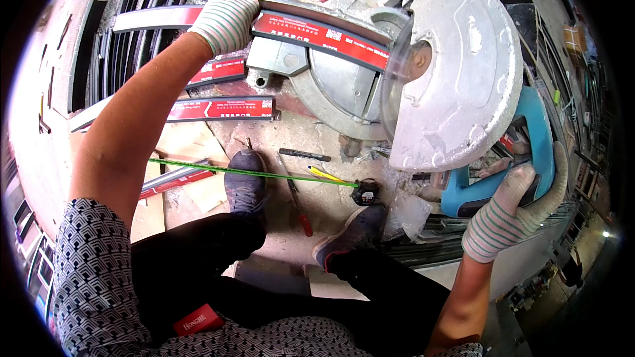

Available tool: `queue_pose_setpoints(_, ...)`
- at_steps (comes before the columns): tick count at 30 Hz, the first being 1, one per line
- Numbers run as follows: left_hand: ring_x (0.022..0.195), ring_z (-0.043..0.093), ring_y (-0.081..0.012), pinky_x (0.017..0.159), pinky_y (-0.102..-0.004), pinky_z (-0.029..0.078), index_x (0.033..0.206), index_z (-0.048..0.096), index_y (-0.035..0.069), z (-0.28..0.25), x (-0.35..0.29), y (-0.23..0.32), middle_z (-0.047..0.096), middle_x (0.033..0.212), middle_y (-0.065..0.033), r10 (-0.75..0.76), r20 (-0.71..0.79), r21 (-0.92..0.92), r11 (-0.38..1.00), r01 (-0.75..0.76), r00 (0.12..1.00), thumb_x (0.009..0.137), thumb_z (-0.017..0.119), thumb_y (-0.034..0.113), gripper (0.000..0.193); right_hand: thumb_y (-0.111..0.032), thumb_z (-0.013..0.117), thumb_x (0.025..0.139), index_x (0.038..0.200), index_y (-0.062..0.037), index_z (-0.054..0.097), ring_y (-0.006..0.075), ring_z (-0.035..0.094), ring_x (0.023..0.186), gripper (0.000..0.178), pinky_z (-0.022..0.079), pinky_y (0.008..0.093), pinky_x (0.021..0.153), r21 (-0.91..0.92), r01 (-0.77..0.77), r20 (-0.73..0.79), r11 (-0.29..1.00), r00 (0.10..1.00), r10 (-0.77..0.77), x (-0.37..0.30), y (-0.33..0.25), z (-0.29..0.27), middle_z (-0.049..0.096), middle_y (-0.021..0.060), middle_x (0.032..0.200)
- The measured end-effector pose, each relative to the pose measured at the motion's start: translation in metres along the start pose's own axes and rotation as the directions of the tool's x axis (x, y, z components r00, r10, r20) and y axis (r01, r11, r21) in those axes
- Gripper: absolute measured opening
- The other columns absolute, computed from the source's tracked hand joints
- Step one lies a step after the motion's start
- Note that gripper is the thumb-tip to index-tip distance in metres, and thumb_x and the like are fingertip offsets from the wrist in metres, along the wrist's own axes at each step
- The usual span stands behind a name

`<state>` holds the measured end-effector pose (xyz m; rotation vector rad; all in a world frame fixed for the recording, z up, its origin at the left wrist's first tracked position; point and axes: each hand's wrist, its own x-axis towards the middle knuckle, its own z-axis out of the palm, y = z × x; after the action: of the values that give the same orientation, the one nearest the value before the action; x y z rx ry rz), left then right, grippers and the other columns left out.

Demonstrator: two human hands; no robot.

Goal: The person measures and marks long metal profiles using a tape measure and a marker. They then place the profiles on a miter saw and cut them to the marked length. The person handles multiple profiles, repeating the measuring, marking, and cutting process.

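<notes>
A mitre saw with a pale metal blade guard (456,79) stands in front of me, its head lowered over the end of a dark profile strip with red printed film (324,38). My left hand (227,23), in a striped knit glove, is closed around this strip and presses it along the saw's fence. The strip runs on to the left past my hand. My right hand (509,218), gloved alike, wraps around the saw's blue handle (541,129). Behind the guard the blade's cutting edge is mostly hidden, and the clear shield looks blurred.
Similar red-filmed strips (231,108) lie left of the saw, beside long black profiles (149,20). On the floor by my shoes are a tape measure (365,193) with its green blade drawn out left, a black marker (304,155), a red-handled tool (305,225) and a plastic bag (409,213).
</notes>
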<state>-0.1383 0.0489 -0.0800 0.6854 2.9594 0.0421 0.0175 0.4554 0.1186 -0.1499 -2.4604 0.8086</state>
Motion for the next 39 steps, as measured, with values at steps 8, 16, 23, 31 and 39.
queue_pose_setpoints(8,0.079,0.068,-0.0423,0.071,-0.0505,0.054,0.089,0.070,0.003,0.005,0.000,0.001,0.068,0.078,-0.0223,-0.001,-0.033,0.014,1.000,0.002,0.999,0.087,0.064,0.016,0.014,-0.029,0.058,0.101,0.148,-0.0002,0.042,0.0213,0.064,0.099,0.058,0.057,0.0360,0.089,0.140,-0.126,0.089,0.982,0.990,0.114,-0.003,-0.006,-0.002,0.060,0.0183,0.121)
queue_pose_setpoints(16,0.077,0.068,-0.0432,0.069,-0.0510,0.054,0.089,0.068,0.002,0.010,0.001,-0.001,0.067,0.077,-0.0229,0.000,-0.033,0.003,1.000,0.000,0.999,0.088,0.065,0.017,0.015,-0.030,0.060,0.101,0.148,-0.0006,0.041,0.0218,0.065,0.100,0.059,0.058,0.0345,0.088,0.090,-0.038,0.043,0.995,0.999,0.034,0.002,-0.004,0.001,0.059,0.0187,0.122)
queue_pose_setpoints(23,0.085,0.070,-0.0413,0.076,-0.0488,0.056,0.094,0.070,0.004,0.001,0.002,0.005,0.071,0.084,-0.0217,-0.034,0.042,0.025,0.999,0.033,0.999,0.087,0.066,0.012,0.011,-0.031,0.061,0.100,0.149,-0.0020,0.042,0.0238,0.063,0.108,0.060,0.056,0.0369,0.095,0.034,-0.015,0.056,0.999,0.998,0.013,0.004,-0.006,-0.001,0.058,0.0178,0.126)
queue_pose_setpoints(31,0.077,0.068,-0.0434,0.069,-0.0507,0.054,0.090,0.069,0.003,0.012,0.001,-0.001,0.067,0.077,-0.0233,0.020,-0.067,-0.013,1.000,-0.021,0.998,0.088,0.068,0.020,0.017,-0.022,0.062,0.099,0.147,0.0001,0.041,0.0166,0.063,0.077,0.057,0.060,0.0313,0.068,0.139,-0.061,0.126,0.988,0.991,0.043,0.009,-0.010,-0.001,0.065,0.0160,0.111)
queue_pose_setpoints(39,0.085,0.070,-0.0417,0.076,-0.0484,0.056,0.093,0.071,0.005,0.003,0.003,0.006,0.071,0.083,-0.0224,-0.038,0.026,0.008,0.999,0.037,0.999,0.086,0.068,0.013,0.011,-0.020,0.063,0.100,0.147,-0.0010,0.041,0.0168,0.063,0.077,0.055,0.060,0.0305,0.068,0.175,-0.094,0.093,0.980,0.993,0.079,0.009,-0.012,0.001,0.065,0.0164,0.110)
